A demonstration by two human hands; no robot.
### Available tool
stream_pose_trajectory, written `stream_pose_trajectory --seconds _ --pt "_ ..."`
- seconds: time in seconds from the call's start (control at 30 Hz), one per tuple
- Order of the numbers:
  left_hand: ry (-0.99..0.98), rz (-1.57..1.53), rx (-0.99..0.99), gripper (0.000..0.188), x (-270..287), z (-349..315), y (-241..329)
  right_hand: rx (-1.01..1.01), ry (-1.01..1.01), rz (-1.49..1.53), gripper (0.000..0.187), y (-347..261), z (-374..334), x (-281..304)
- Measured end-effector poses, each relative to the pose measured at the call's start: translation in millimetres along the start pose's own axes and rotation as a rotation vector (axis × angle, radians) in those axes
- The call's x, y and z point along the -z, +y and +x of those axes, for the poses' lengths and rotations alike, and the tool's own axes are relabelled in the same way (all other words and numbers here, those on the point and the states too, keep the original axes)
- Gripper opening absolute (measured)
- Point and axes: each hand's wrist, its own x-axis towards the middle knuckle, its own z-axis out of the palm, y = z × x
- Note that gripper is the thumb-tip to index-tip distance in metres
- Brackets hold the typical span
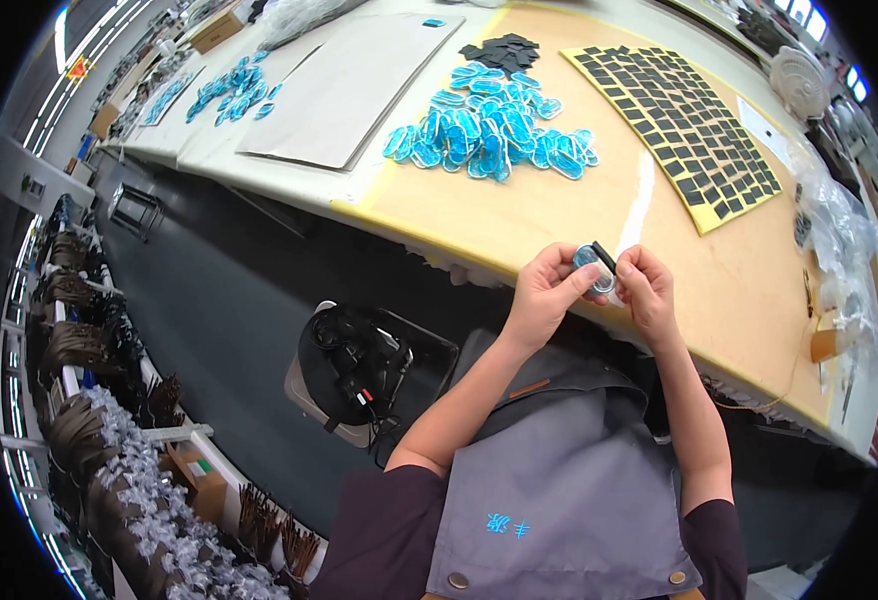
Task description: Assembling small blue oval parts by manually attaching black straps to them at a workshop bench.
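Near the front edge of the tan-topped table, my left hand [547, 292] pinches a blue oval patch [586, 257] with a pale rim between thumb and fingers. My right hand [649, 293] is closed on a narrow black piece [604, 256] at the patch's right edge; its fingertips partly hide the contact. Beyond my hands lies a heap of similar blue oval patches [489, 130], with a pile of small black pieces [502, 52] behind it. To the right, a yellow sheet [704, 222] carries rows of black squares.
A large grey board [349, 100] and more blue patches [234, 90] lie to the left. Clear plastic bags [844, 240] and a white fan [799, 80] stand at right. A stool with a black cable bundle [354, 350] is below left, beside racks of brown goods [79, 345].
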Motion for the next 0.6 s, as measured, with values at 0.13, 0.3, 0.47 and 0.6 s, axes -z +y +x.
stream_pose_trajectory --seconds 0.13,0.3,0.47,0.6 --pt "0.056 -0.007 0.0 0.018 4 -8 3 -0.006 -0.023 0.024 0.015 1 0 -7" --pt "0.051 -0.01 0.009 0.017 13 -9 7 -0.019 0.056 -0.04 0.014 5 0 -12" --pt "0.084 0.028 -0.069 0.013 41 13 41 -0.011 0.106 0.288 0.013 7 1 -8" --pt "0.204 0.154 -0.193 0.014 69 38 97 -0.029 0.092 0.242 0.013 5 3 -5"
